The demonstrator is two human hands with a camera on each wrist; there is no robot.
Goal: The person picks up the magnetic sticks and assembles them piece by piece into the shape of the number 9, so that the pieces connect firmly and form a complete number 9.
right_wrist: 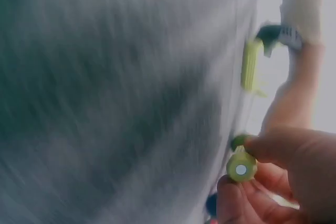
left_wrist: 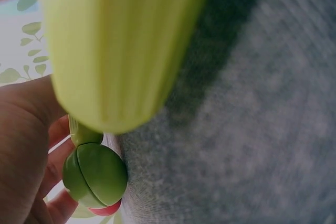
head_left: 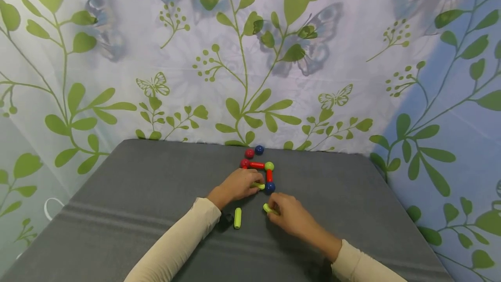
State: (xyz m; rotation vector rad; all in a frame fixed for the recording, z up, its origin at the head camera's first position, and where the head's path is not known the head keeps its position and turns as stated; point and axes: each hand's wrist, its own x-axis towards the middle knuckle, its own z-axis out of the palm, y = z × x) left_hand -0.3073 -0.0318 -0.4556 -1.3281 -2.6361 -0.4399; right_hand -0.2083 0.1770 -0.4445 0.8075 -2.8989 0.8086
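Lime rod (head_left: 260,186), pinched by the left hand (head_left: 239,183), sits beside a blue ball (head_left: 270,187); the right hand (head_left: 288,213) pinches another rod (head_left: 269,209).

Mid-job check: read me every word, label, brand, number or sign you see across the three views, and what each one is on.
Readable text: none in any view.
Grey patch at the left wrist, right wrist view: faint marks, too blurred to tell whether they are lettering.
Yellow-green rods, red rods and balls: no lettering I can make out.
Backdrop: leaf and butterfly prints, no words visible.
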